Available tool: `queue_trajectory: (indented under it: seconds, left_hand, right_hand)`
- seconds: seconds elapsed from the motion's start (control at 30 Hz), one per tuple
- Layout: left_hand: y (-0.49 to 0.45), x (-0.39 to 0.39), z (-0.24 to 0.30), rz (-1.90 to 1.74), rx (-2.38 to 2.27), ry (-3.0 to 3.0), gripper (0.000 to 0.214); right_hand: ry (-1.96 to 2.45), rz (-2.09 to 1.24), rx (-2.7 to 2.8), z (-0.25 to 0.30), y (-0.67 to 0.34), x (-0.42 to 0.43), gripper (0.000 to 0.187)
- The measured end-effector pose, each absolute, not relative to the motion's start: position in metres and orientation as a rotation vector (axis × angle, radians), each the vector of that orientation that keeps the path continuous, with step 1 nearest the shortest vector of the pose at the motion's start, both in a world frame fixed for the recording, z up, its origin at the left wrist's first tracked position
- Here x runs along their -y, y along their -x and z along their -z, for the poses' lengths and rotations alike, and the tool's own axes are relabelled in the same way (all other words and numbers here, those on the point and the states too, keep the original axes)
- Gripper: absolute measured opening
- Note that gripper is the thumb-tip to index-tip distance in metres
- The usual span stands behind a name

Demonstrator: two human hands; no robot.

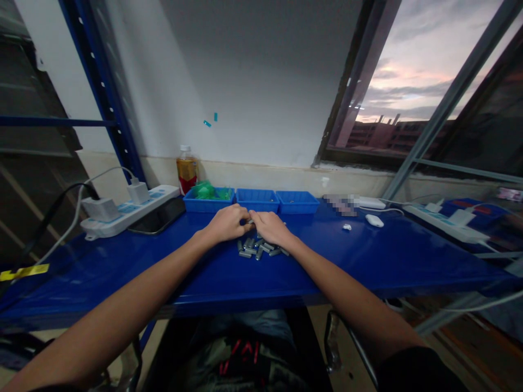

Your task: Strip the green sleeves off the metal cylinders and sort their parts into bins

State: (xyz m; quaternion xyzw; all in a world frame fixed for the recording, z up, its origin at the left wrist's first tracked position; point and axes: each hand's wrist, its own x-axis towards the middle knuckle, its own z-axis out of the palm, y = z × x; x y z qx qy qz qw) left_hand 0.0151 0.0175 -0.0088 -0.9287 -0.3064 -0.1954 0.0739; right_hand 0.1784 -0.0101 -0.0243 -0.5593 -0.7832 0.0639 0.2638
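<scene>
My left hand (231, 222) and my right hand (270, 226) meet fingertip to fingertip above the desk, just in front of the blue bins. The left fingers are curled in a pinch, and a bit of a small grey metal cylinder seems to show between the hands. My right hand is bent over the same spot with its fingers closed, and its fingertips are mostly hidden. Right below lies a loose pile of small grey metal cylinders (259, 253), pointing in mixed directions, partly covered by the right hand.
Along the wall stand a blue bin with green plastic (208, 206), a middle blue bin (257, 207) and a right blue bin (297, 208). A drink bottle (187, 171), power strip (126, 209) and phone (157, 216) sit left; a white earbud case (374, 220) and another power strip (447, 223) right.
</scene>
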Motion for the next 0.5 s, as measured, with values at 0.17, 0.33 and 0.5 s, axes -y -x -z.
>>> queue_trajectory:
  seconds: [0.17, 0.33, 0.5]
  left_hand:
    - [-0.015, -0.018, 0.008, 0.64, 0.975, 2.79, 0.021]
    - [-0.014, -0.028, 0.01, 0.907, 1.147, 3.083, 0.029]
    - [-0.017, -0.031, 0.005, 1.344, 1.41, 3.435, 0.042]
  right_hand:
    - [1.465, -0.198, 2.078, 0.022, -0.176, 0.009, 0.05]
    - [1.32, -0.139, 1.969, 0.021, -0.18, 0.008, 0.029]
    - [1.148, -0.137, 1.93, 0.018, -0.184, 0.01, 0.016]
